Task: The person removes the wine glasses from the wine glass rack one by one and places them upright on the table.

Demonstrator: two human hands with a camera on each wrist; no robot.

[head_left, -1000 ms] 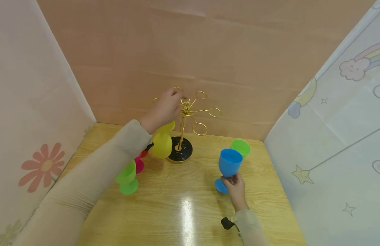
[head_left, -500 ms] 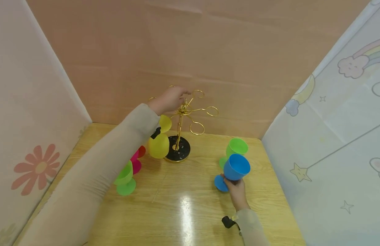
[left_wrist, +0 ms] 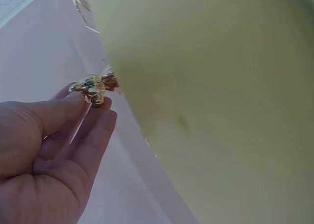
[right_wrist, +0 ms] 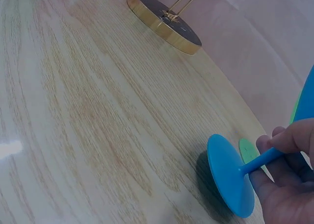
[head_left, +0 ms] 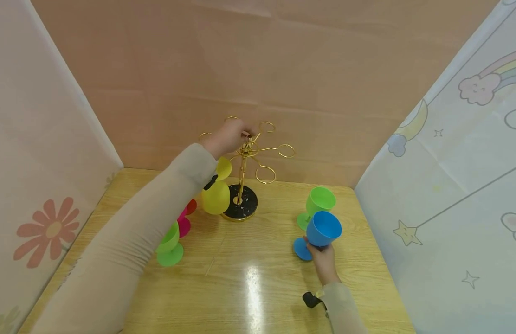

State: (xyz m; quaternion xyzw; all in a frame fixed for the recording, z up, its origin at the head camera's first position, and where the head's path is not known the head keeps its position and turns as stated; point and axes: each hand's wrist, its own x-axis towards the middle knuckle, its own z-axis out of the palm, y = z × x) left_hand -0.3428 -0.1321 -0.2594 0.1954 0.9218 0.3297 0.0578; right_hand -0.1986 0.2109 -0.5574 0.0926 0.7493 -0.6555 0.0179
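My left hand (head_left: 229, 137) pinches the gold knob (left_wrist: 94, 88) on top of the gold stand (head_left: 243, 174), which has several ring-ended arms and a round black base (head_left: 246, 206). Thumb and fingers meet the knob in the left wrist view. Close to that wrist, a yellow cup (head_left: 215, 198) fills much of the left wrist view. On the right, my right hand (head_left: 323, 262) holds a blue goblet (head_left: 324, 228) by its stem, tilted with its bowl to the right. The goblet's foot (right_wrist: 230, 176) shows beside my fingers in the right wrist view.
A green goblet (head_left: 320, 200) stands behind the blue one. Left of the stand are another yellow piece (head_left: 223, 168), a red piece (head_left: 191, 206), a pink goblet (head_left: 183, 226) and a green goblet (head_left: 170, 255), partly behind my sleeve. Walls (head_left: 258, 69) enclose the wooden table (head_left: 224, 297).
The blue goblet has tipped and shifted to the right and slightly nearer in my right hand. My left fingers, stretched over the stand's top half a second ago, are now curled at the knob.
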